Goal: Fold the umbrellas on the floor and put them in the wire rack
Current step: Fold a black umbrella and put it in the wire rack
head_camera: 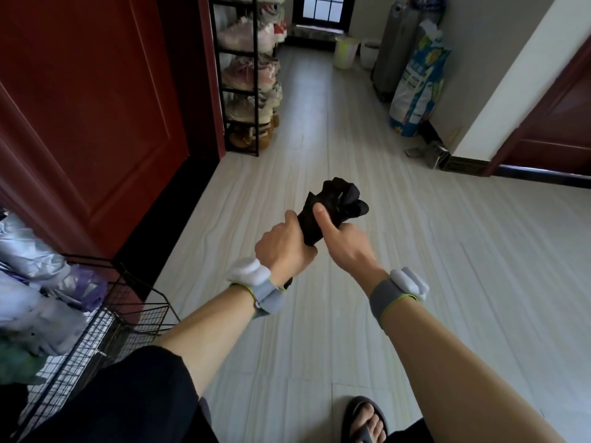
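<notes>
Now, the black umbrella [339, 199]: held up in the air over the floor [447, 282], not yet in the wire rack [150, 311]; its cloth is bunched at the far end.
Long way: it runs from by the left wrist up and away from the person.
Left hand [281, 247]: fingers curled tight round the near part.
Right hand [345, 244]: wrapped round the cloth just past the left hand, thumb flat on top.
Wire rack: low at the left, beside the red door [96, 107], with other umbrellas [38, 282] lying in it.
Nearer hand: the left one is on the rack's side, so the umbrella likely has to swing down and left.
</notes>
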